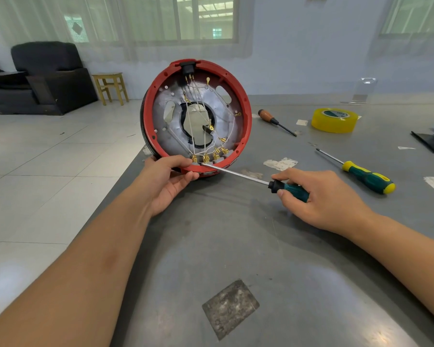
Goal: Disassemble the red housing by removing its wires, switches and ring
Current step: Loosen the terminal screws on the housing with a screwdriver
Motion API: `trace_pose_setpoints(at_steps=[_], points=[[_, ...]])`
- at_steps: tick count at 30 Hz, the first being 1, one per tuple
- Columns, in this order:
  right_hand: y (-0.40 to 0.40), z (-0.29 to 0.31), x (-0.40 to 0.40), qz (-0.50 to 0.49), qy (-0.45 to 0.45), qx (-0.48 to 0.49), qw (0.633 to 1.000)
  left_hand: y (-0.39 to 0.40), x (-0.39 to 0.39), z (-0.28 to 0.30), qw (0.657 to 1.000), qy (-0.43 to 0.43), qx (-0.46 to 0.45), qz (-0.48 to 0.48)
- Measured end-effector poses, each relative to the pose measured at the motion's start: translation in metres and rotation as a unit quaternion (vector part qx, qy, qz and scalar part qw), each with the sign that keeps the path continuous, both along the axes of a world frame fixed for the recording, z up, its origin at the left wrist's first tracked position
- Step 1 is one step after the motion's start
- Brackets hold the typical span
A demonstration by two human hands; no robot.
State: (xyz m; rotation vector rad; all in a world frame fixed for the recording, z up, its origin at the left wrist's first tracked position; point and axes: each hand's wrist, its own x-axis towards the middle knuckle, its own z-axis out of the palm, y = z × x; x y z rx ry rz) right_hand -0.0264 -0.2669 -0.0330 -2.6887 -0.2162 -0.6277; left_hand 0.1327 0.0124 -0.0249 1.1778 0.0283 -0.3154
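Observation:
The round red housing stands on edge at the table's far left corner, its open side facing me. Inside are a silver plate, white wires with brass terminals, and a row of switches along the bottom rim. A black socket sits at the top. My left hand grips the lower rim, thumb by the leftmost terminal. My right hand holds a green-handled screwdriver, whose tip touches the switch row.
On the grey metal table lie a second green and yellow screwdriver, a brown-handled screwdriver and a yellow tape roll. Dark items sit at the right edge. The table's left edge drops to a tiled floor.

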Motion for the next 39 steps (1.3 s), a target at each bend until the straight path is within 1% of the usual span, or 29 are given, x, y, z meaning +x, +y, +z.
trace_pose_setpoints(at_steps=[8,16,27,39], points=[[-0.001,0.001,0.0,-0.011,-0.022,-0.008,1.0,0.002,-0.004,-0.002,0.999,-0.011,-0.038,0.012],[0.0,0.001,-0.001,-0.009,-0.021,-0.011,1.0,-0.004,-0.003,-0.009,0.997,-0.028,-0.062,0.032],[0.0,0.003,-0.001,-0.001,-0.023,-0.026,0.999,-0.003,0.0,-0.012,0.998,-0.039,-0.036,0.029],[-0.002,0.01,-0.004,-0.001,-0.037,0.015,0.999,-0.004,0.0,-0.015,0.997,-0.063,-0.016,0.028]])
